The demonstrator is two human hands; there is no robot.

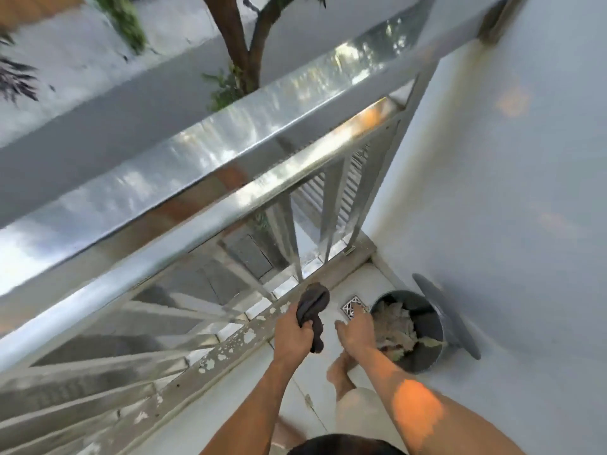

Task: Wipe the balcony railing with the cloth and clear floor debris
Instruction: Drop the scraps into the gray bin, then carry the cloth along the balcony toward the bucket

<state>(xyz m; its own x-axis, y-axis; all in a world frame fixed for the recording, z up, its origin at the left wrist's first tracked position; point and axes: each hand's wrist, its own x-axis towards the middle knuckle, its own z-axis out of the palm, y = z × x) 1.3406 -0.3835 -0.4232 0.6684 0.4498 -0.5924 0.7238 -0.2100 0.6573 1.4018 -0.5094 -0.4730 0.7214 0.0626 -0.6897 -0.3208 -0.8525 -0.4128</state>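
The shiny steel balcony railing point(210, 165) runs diagonally across the view, with vertical bars going down to a kerb of flaking paint point(230, 349). My left hand point(294, 333) is closed around a dark grey cloth point(312, 307), held low over the kerb and below the top rail. My right hand point(356, 326) reaches down beside it with fingers spread and nothing in it, just left of a grey bin point(423, 353) that holds pale debris point(395, 326).
The bin's lid point(446, 320) leans against the white wall point(492, 192) on the right. A metal floor drain point(353, 305) sits in the tiled corner. My bare foot point(340, 376) stands on the floor below my hands. A tree and pavement lie beyond the railing.
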